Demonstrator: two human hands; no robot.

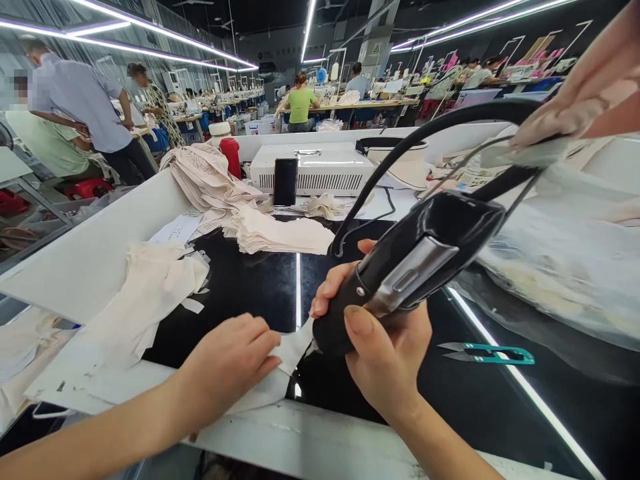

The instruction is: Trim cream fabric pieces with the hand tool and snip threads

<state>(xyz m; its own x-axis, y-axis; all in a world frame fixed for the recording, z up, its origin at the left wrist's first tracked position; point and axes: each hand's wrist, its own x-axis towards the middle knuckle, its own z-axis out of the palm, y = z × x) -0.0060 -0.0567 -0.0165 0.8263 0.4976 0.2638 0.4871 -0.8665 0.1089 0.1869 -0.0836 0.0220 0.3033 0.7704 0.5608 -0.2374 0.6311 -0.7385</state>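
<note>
My right hand (390,353) is wrapped round a black hand-held power tool (400,267) with a metal lever along its side and a thick cable (425,127) looping from its top. The tool leans over the table, its lower tip meeting a piece of off-white fabric (295,350). At the other end of that fabric, near the front edge, my left hand (227,373) grips it with bent fingers. Its fingertips are partly hidden. Teal thread snips (493,353) lie to the right of my right hand.
Stacked cream fabric pieces (285,233) lie at the back, more fabric (135,300) at left. A phone (285,181) leans against a white vented box (320,167). Another person's hand (565,113) is by the cable, above a clear plastic bag (565,260). Co-workers sit and stand beyond.
</note>
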